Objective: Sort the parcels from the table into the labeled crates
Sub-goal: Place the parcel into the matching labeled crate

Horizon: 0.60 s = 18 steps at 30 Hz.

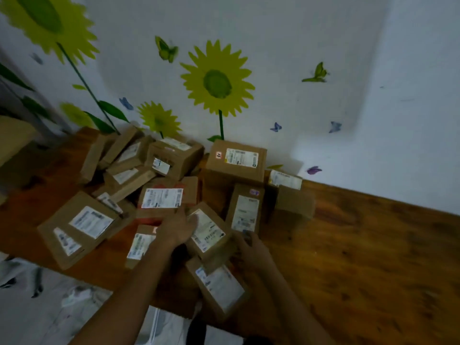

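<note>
On the brown wooden table [361, 257], against a white wall with yellow sunflower decals [217, 79], lies a heap of brown cardboard parcels with white shipping labels.

Largest: a tall square parcel with a red sticker [236, 159] at the back, near the wall, well beyond both hands. A broad flat parcel with two labels [79, 227] sits at the left table edge, apart from the left hand.

Mid-size: a flat parcel with a wide label and orange print [163, 200] lies just beyond the left hand [178, 229]. A tilted small parcel with a long label [207, 231] sits between the two hands. An upright narrow parcel with a purple sticker [245, 210] stands just above the right hand [250, 245]. A small parcel near the front edge [219, 285] lies below and between the forearms.

No labeled crate appears in view.

Left hand: back of hand up, fingers reach to the tilted small parcel's left edge; blur hides whether they curl round it. Right hand: fingers meet that parcel's right side and the foot of the upright narrow parcel; grip cannot be told.
</note>
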Available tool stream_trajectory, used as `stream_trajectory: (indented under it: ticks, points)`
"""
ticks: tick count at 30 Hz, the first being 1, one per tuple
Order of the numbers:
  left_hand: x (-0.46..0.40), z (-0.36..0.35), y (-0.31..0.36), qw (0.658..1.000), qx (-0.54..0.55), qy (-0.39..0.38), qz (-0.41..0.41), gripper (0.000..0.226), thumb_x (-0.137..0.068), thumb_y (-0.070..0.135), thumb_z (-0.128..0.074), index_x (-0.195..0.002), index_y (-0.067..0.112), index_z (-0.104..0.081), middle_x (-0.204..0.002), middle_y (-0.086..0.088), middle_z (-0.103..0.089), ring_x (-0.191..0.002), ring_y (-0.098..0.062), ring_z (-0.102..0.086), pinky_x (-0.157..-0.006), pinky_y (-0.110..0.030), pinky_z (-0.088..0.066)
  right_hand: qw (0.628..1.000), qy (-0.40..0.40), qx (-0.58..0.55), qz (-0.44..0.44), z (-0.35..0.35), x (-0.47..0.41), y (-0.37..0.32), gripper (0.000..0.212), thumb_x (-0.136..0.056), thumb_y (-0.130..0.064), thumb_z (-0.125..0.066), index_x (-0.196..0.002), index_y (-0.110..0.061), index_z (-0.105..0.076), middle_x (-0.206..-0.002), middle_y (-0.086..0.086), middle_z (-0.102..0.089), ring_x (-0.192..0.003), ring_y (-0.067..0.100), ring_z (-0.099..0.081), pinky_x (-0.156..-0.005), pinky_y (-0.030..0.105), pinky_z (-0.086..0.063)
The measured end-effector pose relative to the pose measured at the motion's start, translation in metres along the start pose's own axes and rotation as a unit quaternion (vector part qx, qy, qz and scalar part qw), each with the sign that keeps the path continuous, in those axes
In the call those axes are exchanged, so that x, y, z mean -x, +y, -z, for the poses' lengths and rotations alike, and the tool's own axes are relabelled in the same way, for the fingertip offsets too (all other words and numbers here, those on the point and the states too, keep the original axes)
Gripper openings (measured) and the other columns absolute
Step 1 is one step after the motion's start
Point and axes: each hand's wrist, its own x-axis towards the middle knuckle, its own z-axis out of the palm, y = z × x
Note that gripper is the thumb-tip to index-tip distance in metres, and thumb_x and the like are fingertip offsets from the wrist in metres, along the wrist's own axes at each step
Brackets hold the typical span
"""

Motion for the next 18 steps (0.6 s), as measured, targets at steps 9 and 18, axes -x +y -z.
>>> stream_trajectory:
  ticks: [9, 18]
  points:
    - [-0.023, -0.018, -0.042, 0.981, 0.190, -0.008, -0.041, 0.040, -0.099, 0.029, -0.058, -0.134, 0.013, -0.050, -0.127, -0.004, -0.055, -0.114, -0.024, -0.057, -0.087, -0.033, -0.042, 0.979, 0.054, -0.196, -0.031, -0.057, -0.004, 0.004, 0.044, -0.091, -0.033, -0.073, -0.129, -0.022, -0.055, -0.117, 0.005, -0.071, -0.101, 0.023, -0.074, -0.089, 0.046, -0.061]
    - [0.027, 0.033, -0.007, 0.888, 0.420, 0.031, -0.186, 0.056, -0.092, 0.036, -0.069, -0.141, 0.029, -0.042, -0.126, 0.005, -0.058, -0.111, -0.009, -0.062, -0.083, -0.029, -0.058, 0.937, 0.107, -0.326, 0.066, -0.060, 0.077, -0.030, 0.035, -0.090, -0.015, -0.067, -0.121, -0.004, -0.053, -0.098, 0.013, -0.077, -0.087, 0.032, -0.076, -0.067, 0.035, -0.063]
